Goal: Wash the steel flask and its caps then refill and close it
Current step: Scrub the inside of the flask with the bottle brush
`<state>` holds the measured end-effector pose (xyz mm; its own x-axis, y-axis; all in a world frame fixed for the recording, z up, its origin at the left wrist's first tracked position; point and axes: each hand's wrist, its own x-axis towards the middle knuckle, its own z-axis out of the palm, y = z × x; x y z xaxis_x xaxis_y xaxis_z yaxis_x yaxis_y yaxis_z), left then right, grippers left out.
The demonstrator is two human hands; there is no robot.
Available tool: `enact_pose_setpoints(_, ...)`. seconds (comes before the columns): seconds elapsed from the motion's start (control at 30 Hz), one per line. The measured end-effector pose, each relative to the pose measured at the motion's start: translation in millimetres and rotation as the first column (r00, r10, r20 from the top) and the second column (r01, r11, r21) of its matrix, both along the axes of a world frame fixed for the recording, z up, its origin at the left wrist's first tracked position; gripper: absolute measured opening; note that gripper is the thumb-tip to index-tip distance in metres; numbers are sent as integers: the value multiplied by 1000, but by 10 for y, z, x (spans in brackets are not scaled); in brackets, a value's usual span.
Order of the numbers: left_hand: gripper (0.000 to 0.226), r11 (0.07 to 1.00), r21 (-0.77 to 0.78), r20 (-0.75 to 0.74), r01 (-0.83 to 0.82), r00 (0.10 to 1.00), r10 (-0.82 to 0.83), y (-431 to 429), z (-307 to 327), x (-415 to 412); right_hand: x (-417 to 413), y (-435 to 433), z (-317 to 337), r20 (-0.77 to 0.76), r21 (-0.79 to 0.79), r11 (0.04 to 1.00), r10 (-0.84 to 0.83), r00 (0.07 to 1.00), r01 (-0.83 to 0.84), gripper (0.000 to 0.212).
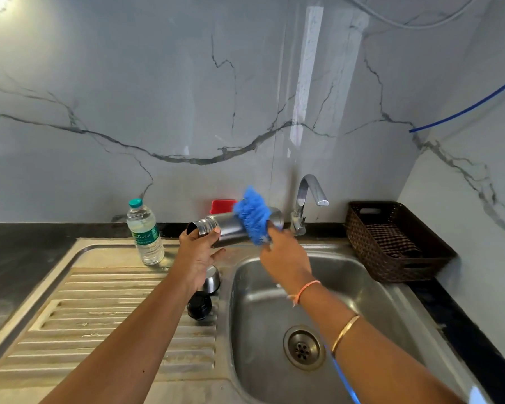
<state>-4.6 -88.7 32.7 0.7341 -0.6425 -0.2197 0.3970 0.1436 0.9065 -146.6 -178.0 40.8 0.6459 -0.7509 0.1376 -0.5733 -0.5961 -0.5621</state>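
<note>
Both hands are working: the left hand (199,249) is gripping the steel flask (231,227) near its open mouth, long axis lying sideways, while the right hand (283,255) is clutching a blue scrubber (251,215) against its far side.

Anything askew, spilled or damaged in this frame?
Nothing stands out. The left hand holds the steel flask sideways while the right hand scrubs it with a blue scrubber. Both caps sit on the drainboard; the water bottle stands upright, capped.
</note>
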Motion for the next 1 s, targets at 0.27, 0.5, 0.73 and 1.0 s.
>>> enact_pose_setpoints(0.27,36,986,-18,-125,-165,979,162,62,-6,14,-22,-79,-62,-16,-35,999,-27,999,27,42)
enact_pose_setpoints(0.5,11,990,-18,-85,-140,987,138,14,3,51,-75,-3,-37,-42,6,1000,-9,999,9,45)
enact_pose_setpoints(0.73,40,998,-1,-65,-70,995,69,28,-48,41,25,-48,-22,0,-65,998,7,1000,-7,47)
enact_pose_setpoints(1.0,45,1000,-16,-15,-16,1000,16,24,-26,-6,1,7,2,-15,-35,996,86,996,-87,46)
